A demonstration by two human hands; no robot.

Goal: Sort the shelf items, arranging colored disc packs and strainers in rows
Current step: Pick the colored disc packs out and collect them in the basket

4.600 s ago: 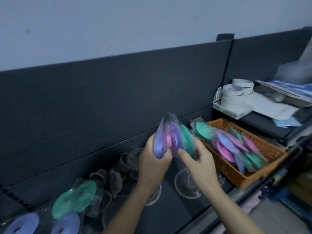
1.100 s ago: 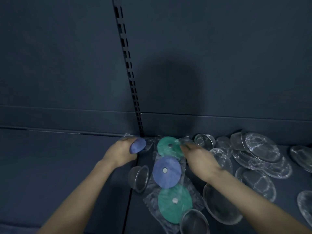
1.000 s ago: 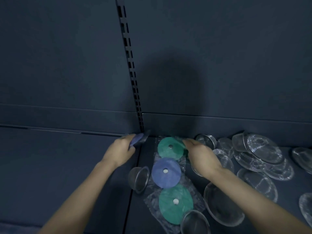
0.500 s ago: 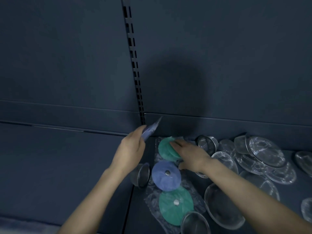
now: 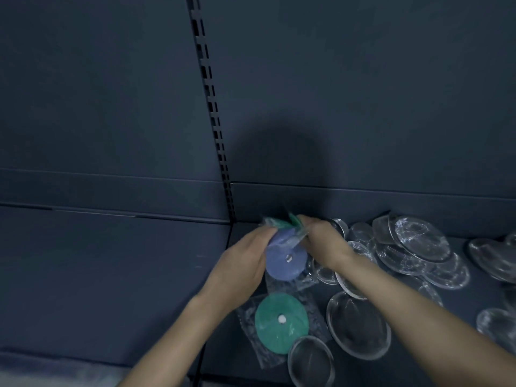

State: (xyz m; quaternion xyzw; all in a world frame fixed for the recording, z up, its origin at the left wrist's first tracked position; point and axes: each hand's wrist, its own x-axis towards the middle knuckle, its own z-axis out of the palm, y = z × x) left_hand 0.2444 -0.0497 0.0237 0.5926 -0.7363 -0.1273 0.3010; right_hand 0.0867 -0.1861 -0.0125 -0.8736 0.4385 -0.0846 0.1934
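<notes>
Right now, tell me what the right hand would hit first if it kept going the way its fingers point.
The right hand pinches the disc pack at its far end. Beyond that, its fingers point at the back panel close behind, just right of the slotted upright. Depth is unclear.

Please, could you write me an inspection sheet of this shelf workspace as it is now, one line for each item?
Surface: dark shelf, divided by a slotted upright.
Job's things: one disc pack in clear plastic, its green disc lying flat, its blue disc tilted up; strainers overlapping loosely at the right, not in a row.
Clutter: nothing seen.
Hands: left hand and right hand both grip the pack's far end with curled fingers.
Cables: nothing seen.
Surroundings: dark back panel.
</notes>
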